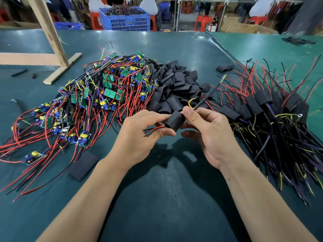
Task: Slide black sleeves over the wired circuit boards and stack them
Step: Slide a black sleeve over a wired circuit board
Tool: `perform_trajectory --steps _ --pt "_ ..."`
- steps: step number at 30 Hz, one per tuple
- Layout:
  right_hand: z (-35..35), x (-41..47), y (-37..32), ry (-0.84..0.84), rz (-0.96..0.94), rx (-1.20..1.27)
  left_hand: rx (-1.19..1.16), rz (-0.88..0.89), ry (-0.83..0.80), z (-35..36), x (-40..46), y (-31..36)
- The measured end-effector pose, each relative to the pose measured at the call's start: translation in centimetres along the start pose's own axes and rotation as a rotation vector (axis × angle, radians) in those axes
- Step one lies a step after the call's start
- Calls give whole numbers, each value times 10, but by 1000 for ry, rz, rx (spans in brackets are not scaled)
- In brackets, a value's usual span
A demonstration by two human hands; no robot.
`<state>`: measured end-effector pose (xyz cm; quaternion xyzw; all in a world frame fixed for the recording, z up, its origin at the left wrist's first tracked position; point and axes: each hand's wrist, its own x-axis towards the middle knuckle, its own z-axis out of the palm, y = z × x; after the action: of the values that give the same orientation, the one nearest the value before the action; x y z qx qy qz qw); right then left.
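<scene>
Black sleeve (174,121) sits between my hands above the counter (157,198) — left hand (139,135) pinches it near the red leads, right hand (204,130) pinches the yellow wire end. I'd pull evenly — board centred inside.

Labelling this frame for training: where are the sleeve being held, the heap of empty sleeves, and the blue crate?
held sleeve (174,121): head view, its black side.
heap of empty sleeves (176,84): head view, middle of heap.
blue crate (125,21): head view, front wall.

blue crate (125,20), red stools (203,22), wooden frame (52,41), green tabletop (157,198)
</scene>
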<state>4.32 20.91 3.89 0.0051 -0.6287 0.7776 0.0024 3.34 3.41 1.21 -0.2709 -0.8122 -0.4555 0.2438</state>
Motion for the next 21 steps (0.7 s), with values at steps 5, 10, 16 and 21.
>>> perform_trajectory --steps 5,10,16,21 --pt "-1 0 0 -30 6 35 52 -9 -5 1 -1 1" --pt "2 0 2 17 -63 96 87 -13 49 0 -2 1" --pt "8 1 7 45 -184 90 160 59 58 1 -2 4" --pt "3 1 6 -59 -129 86 120 67 83 -1 -2 3"
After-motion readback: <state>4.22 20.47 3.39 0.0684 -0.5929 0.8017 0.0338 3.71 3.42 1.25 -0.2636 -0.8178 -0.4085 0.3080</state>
